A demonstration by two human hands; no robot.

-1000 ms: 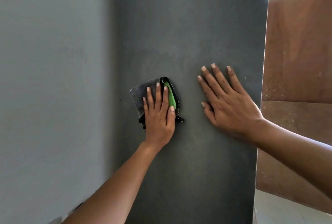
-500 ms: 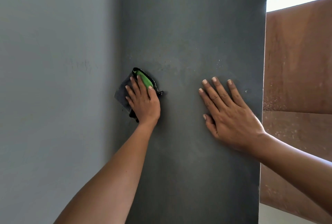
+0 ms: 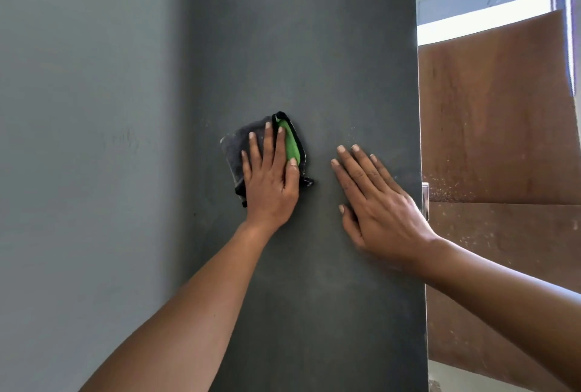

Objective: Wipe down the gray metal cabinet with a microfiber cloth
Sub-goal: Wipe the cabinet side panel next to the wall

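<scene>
Here the left hand [image 3: 269,182] lies flat at the middle of the frame, fingers straight and slightly spread, pressing a folded microfiber cloth [image 3: 236,154] against the side panel of the gray metal cabinet [image 3: 301,46]. The cloth is dark gray with a black stitched edge and a bright green strip along its right side; the index finger lies along that strip and the thumb rests at its lower end. Part of the cloth shows above and to the left of the fingers, and a small black tail of it sticks out below the thumb.

Just right of the cloth, not touching it, the right hand [image 3: 382,203] is spread flat on the same panel, palm down, fingers straight and pointing toward the upper left, holding nothing. Its outline is a little soft, possibly from blur. Both forearms run in from the bottom of the frame.

The cabinet fills the centre from top to bottom, with faint pale specks on the panel above the right hand. A lighter gray wall [image 3: 88,140] takes up the left of the frame. At the right edge stands a brown board [image 3: 496,115] flecked with pale dust, with a bright window strip [image 3: 484,25] above it.
</scene>
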